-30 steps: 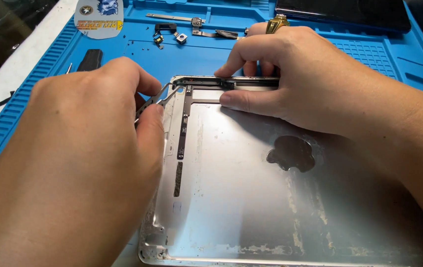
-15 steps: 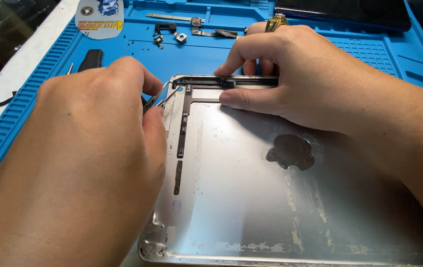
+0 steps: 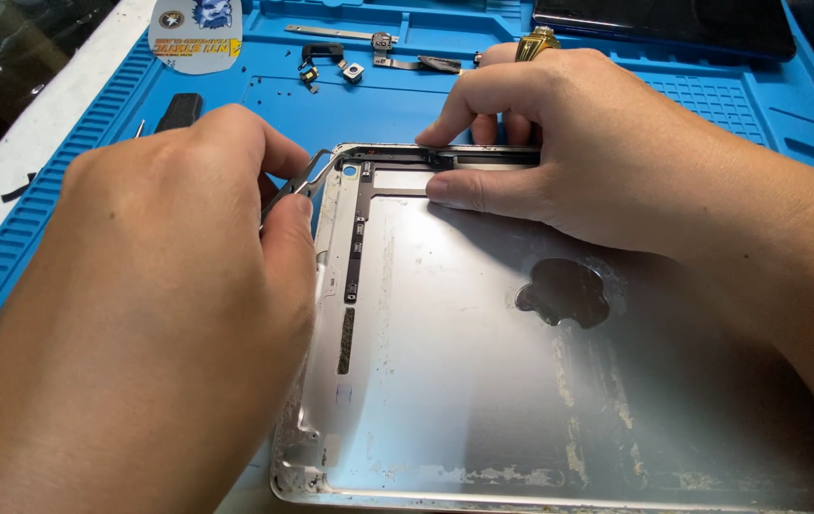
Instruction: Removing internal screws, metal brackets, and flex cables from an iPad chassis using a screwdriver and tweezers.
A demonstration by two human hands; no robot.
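My left hand (image 3: pixel 169 276) is closed in a pinch on metal tweezers (image 3: pixel 300 181), tips angled toward the top-left corner of the tablet shell (image 3: pixel 483 381), probably so the grip stays fine near the flex cable (image 3: pixel 357 238) running down the inner left edge. My right hand (image 3: pixel 597 162) grips nothing; its fingertips press flat on the dark strip (image 3: pixel 464 158) along the shell's top edge, thumb just below, which I judge steadies the part and the housing. The silver shell lies open side up on the blue work mat (image 3: pixel 93 190), bare of its screen. Farther out on the mat: small brackets and screws (image 3: pixel 331 62), a round sticker (image 3: pixel 196 33), a black piece (image 3: pixel 178 109). A dark panel (image 3: pixel 664 24) rests at the mat's far edge.
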